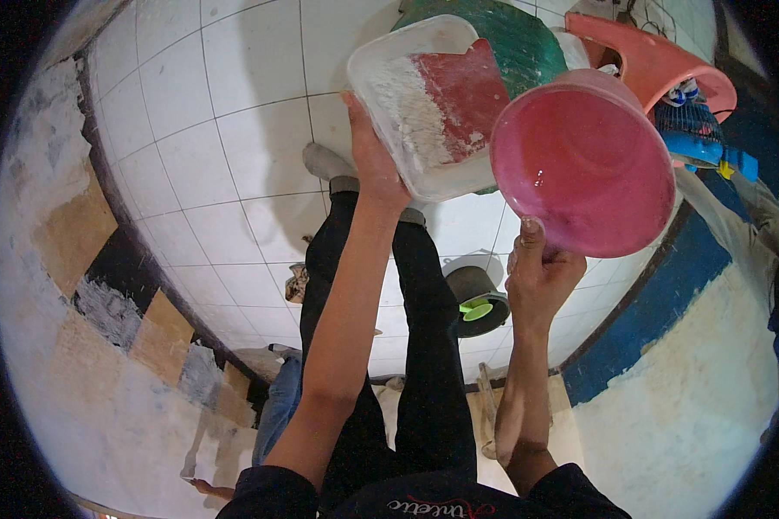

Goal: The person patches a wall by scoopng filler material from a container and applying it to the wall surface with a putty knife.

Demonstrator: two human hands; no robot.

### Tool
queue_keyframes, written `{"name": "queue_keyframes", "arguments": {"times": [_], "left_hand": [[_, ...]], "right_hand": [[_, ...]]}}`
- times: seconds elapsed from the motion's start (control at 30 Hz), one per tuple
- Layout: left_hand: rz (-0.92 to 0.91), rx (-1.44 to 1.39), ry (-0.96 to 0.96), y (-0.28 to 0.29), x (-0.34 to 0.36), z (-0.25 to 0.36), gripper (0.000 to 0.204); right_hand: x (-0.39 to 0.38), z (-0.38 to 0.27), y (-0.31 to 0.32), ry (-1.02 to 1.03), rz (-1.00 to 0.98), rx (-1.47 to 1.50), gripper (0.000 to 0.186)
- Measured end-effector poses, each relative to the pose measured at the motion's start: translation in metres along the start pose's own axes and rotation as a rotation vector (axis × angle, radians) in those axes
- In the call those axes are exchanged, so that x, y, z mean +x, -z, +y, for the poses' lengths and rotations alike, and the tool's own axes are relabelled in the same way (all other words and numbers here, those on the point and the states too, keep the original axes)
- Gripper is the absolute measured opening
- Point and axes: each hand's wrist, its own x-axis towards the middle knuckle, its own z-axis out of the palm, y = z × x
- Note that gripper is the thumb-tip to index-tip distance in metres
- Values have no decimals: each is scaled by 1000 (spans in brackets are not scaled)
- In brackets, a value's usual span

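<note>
My left hand (375, 160) grips the near left side of a shallow white plastic tub (361, 65) with rounded corners. White powder (404, 108) covers part of its bottom, and a flat red piece like a scraper or dustpan blade (472, 99) lies in it, dusted white. On the right, my right hand (541, 268) holds a pink plastic basin (584, 164) by its near rim, thumb on the rim. The basin is tilted so that its inside shows, with a few wet-looking glints. Its left edge overlaps the tub's right side in view; whether they touch, I cannot tell.
Beyond the tub lies a green sheet or sack (515, 43). A salmon plastic stool (606, 43) and a blue fan (692, 138) are at far right. A dark bucket (472, 285) holding a green scoop (474, 310) stands by my legs. Another person's hand (203, 486) is at lower left.
</note>
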Motion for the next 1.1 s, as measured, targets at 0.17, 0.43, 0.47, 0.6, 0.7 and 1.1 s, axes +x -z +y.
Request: {"name": "queue_keyframes", "arguments": {"times": [0.17,0.43,0.47,0.6,0.7,1.1], "left_hand": [[-74,-148,63,3,3,-3,74],[-93,-71,16,1,3,-2,74],[-79,-64,20,1,3,-1,75],[-83,-89,43,9,5,-2,79],[-85,-90,58,13,3,-2,79],[-106,20,93,27,-12,-7,78]], "right_hand": [[0,-3,-2,21,23,34,20],[1,-5,-3,10,34,75,19],[1,-5,-4,18,37,64,18],[2,-8,-5,26,39,93,17],[5,-10,-10,136,65,113,33],[13,-31,-18,198,80,76,36]]}}
